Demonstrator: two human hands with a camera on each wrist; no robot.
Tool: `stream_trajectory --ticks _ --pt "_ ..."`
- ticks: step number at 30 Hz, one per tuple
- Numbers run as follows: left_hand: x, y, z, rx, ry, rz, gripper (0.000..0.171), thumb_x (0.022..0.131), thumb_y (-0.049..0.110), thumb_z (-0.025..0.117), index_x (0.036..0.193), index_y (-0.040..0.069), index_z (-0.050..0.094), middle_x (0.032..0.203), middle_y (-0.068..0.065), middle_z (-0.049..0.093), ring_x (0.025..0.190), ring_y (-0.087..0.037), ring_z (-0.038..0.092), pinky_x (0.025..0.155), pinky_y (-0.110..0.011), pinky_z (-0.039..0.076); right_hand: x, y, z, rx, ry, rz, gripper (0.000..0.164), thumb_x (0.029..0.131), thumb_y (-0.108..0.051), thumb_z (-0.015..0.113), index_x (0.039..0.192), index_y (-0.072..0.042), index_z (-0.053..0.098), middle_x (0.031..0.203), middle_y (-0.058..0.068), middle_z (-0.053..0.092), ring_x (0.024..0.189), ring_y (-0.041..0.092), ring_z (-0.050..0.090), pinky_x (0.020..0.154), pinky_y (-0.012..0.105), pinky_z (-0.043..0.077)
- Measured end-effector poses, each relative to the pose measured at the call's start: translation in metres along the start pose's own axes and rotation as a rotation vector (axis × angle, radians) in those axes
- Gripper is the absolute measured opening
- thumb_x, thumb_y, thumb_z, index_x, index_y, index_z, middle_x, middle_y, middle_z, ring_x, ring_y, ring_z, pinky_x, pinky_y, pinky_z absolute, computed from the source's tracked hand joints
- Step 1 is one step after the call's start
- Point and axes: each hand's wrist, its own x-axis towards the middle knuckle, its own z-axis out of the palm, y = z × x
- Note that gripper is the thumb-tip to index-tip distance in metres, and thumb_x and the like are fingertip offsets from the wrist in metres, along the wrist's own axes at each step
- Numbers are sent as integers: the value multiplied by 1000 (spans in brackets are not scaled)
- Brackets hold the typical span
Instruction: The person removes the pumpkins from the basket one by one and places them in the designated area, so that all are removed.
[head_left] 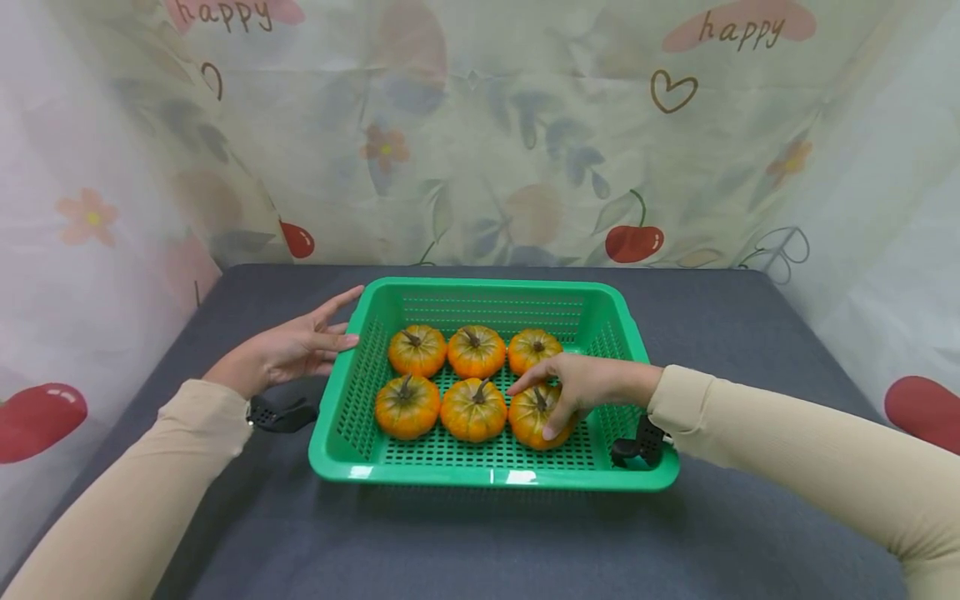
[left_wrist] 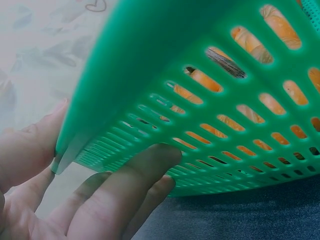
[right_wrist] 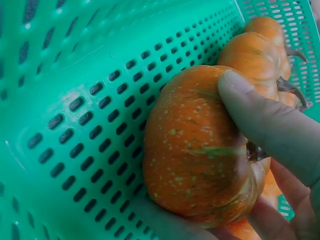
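Note:
A green plastic basket [head_left: 491, 477] with slotted walls stands on the dark cloth. Several small orange pumpkins [head_left: 405, 407] with stubby stems lie in it in two rows. My right hand [head_left: 585, 385] reaches over the basket's right side and grips the near-right pumpkin [right_wrist: 192, 150], thumb and fingers on opposite sides. Another pumpkin [head_left: 534, 347] sits just behind that one. At the basket's left side, my left hand [head_left: 296, 346] holds the rim, part of it between the digits; in the left wrist view, fingers [left_wrist: 135, 180] lie against the slotted outer wall.
A dark cloth [head_left: 480, 542] covers the table around the basket. Pale printed curtains [head_left: 480, 167] hang behind and at both sides. Each wrist wears a black camera mount; the right one [head_left: 641, 446] hangs over the basket's near-right corner.

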Motion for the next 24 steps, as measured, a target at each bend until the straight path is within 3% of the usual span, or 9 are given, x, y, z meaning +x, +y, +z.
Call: stream_trajectory --ticks 6,14,24 --pt "-1 0 0 2 -2 0 92 97 7 57 154 41 -6 161 -19 11 106 -22 67 90 -44 56 1 1 1 68 -14 29 65 74 -1 82 134 -11 59 150 13 36 128 27 40 73 36 61" --pt "1 0 0 -14 24 -18 91 97 6 57 154 43 -4 161 -17 13 104 -22 68 89 -45 56 2 1 1 46 4 35 65 72 -2 83 132 -13 60 151 15 34 130 28 38 72 34 60" --pt "0 0 0 -24 -3 -7 93 96 6 58 154 40 -7 161 -20 11 103 -21 68 87 -43 57 -4 -6 -1 -10 19 55 63 72 -6 84 130 -14 62 147 14 40 123 26 42 69 33 60"
